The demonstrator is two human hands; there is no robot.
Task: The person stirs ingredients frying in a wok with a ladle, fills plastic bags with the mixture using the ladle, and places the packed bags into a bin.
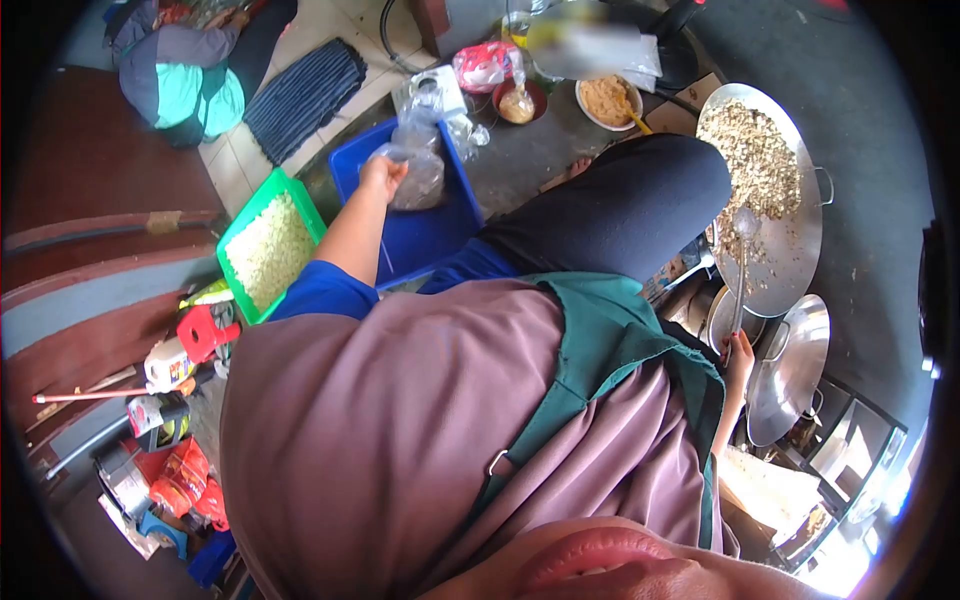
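My left hand (383, 176) is closed on the edge of a clear plastic bag (418, 182), over a blue plastic crate (465, 225). Beside that arm stands a green basket (322, 222) filled with pale chopped pieces. My right hand (738, 352) grips the long handle of a metal ladle (742, 280), its rounded head resting in a large wok (790, 275). Browned chopped pieces (750, 160) are heaped in the far part of the wok, with scattered bits nearer the ladle.
A bowl of orange-brown food (608, 102), a small bagged portion (517, 105) and a red-and-white bag (485, 66) sit ahead. A metal lid or pan (790, 370) leans by my right arm. Another person (195, 75) is at the upper left near a striped mat (305, 98).
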